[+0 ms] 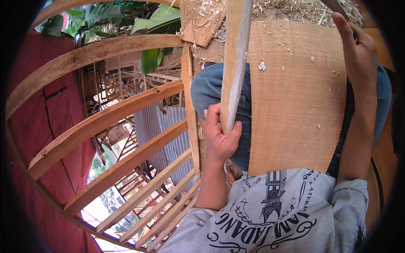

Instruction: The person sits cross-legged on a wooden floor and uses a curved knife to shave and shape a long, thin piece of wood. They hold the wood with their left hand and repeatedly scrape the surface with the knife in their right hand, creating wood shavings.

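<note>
My left hand (221,137) is closed around a long pale wooden strip (236,55) that runs upward out of the picture. A broad wooden board (295,105) lies across my knees in blue jeans (209,88), just right of the strip. My right hand (358,50) is at the board's upper right corner, index finger stretched out, wrapped around a dark handle. A grey blade (336,6) pokes out past the fingertip. Small chips lie scattered on the board.
A heap of pale wood shavings (295,10) lies beyond the board. Curved wooden slats of a railing (126,114) fill the left side, with a red surface (33,92) behind and green leaves (152,21) above. My grey printed shirt (274,211) is at the bottom.
</note>
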`<state>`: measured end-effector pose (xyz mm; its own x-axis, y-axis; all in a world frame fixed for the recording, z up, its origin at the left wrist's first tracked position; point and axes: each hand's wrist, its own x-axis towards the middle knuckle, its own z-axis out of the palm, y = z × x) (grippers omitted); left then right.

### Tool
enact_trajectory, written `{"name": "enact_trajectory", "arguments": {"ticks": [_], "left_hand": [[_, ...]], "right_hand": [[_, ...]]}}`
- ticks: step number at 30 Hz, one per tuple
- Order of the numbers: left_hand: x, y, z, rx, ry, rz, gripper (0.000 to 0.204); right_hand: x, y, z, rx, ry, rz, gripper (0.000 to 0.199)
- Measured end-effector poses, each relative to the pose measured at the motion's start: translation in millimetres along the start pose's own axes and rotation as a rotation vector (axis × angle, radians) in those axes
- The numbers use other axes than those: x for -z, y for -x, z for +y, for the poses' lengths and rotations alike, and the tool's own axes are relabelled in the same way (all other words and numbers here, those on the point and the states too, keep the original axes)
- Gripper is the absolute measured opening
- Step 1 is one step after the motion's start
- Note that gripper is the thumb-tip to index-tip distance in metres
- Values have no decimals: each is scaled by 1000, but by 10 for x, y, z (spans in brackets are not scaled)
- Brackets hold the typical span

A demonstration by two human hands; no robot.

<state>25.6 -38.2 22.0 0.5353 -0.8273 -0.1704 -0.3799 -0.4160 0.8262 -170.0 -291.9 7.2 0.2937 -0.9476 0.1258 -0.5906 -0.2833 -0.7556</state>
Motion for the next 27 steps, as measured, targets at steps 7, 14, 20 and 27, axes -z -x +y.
{"name": "enact_trajectory", "arguments": {"ticks": [7,14,20,27], "left_hand": [[8,-16,1,32,2,32,36],[-20,-30,94,90,71,39,40],[-64,-15,23,50,-58,119,36],[-190,-86,134,89,21,180,38]], "right_hand": [[-121,376,-421,386,-16,-218,55],[-260,421,-467,372,77,-185,59],[-15,20,-47,91,-15,2,59],[-211,501,-450,386,141,-309,59]]}}
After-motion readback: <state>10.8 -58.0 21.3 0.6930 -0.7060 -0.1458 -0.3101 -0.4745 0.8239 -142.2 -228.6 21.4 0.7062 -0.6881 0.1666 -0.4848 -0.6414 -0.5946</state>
